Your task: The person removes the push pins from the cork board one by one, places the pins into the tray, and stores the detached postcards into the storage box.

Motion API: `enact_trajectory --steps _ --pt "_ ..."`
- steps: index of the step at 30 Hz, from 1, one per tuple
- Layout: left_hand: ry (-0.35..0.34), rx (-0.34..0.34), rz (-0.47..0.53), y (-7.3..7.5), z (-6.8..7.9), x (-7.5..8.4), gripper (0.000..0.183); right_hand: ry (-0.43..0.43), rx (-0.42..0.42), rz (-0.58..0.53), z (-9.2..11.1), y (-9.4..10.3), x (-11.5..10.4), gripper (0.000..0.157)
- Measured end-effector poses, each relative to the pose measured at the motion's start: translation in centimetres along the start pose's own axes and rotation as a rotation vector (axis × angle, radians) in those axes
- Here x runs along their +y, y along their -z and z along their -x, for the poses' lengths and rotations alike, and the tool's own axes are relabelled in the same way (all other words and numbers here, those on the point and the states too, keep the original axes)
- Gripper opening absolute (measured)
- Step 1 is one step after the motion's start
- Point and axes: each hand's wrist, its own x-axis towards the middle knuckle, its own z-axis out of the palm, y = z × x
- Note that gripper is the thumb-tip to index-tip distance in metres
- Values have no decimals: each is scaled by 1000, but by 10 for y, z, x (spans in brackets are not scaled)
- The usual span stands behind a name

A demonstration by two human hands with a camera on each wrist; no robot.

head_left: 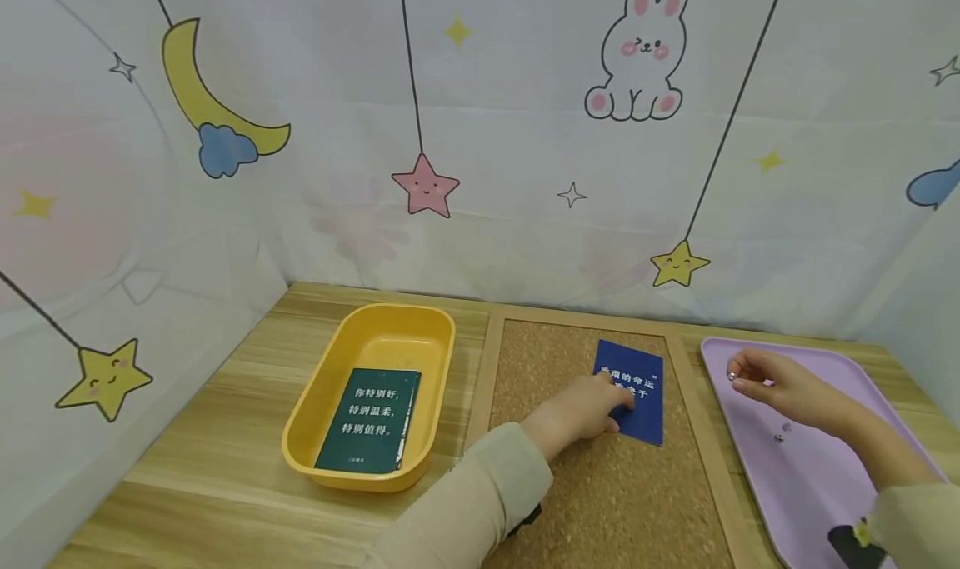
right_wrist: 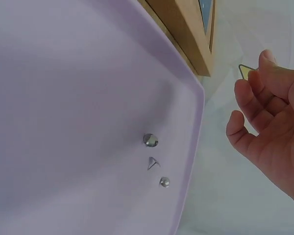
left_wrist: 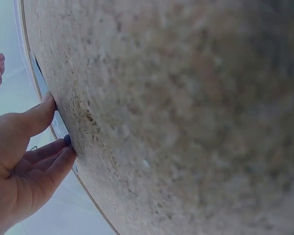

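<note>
On the cork board (head_left: 630,502) lies a dark blue card (head_left: 641,423) with white writing, its top slightly turned. My left hand (head_left: 577,411) rests on it, thumb and fingertips pressing it against the cork, as the left wrist view (left_wrist: 27,161) also shows from low down. My right hand (head_left: 791,390) is raised over the left side of the pink-purple tray and pinches a small silver thumbtack (head_left: 732,376) between thumb and fingertips. In the right wrist view the right hand (right_wrist: 274,112) has its thumb against the index finger, hiding the tack.
Several silver thumbtacks (right_wrist: 150,140) lie in the pink-purple tray (head_left: 795,486), right of the board. A yellow bin (head_left: 405,323) at left holds dark green cards (head_left: 367,436) with white writing. A printed cloth (head_left: 510,244) stands behind the wooden table (head_left: 247,436).
</note>
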Motion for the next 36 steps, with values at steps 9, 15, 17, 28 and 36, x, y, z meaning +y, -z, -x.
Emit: enact_trajectory --steps 9,15,17,28,36 --pt "-11 1 15 -1 0 -1 36 -17 -2 -13 11 5 13 4" --pt "-35 -4 41 1 2 -1 35 -31 -54 -49 25 8 28 6" --pt "-41 -4 47 1 2 -1 35 -32 -68 -58 28 9 33 6" --pt "-39 -10 46 3 0 -3 28 -39 -56 -67 40 11 49 7" --pt "-43 -16 27 3 1 -2 30 -18 -64 -54 51 9 64 9"
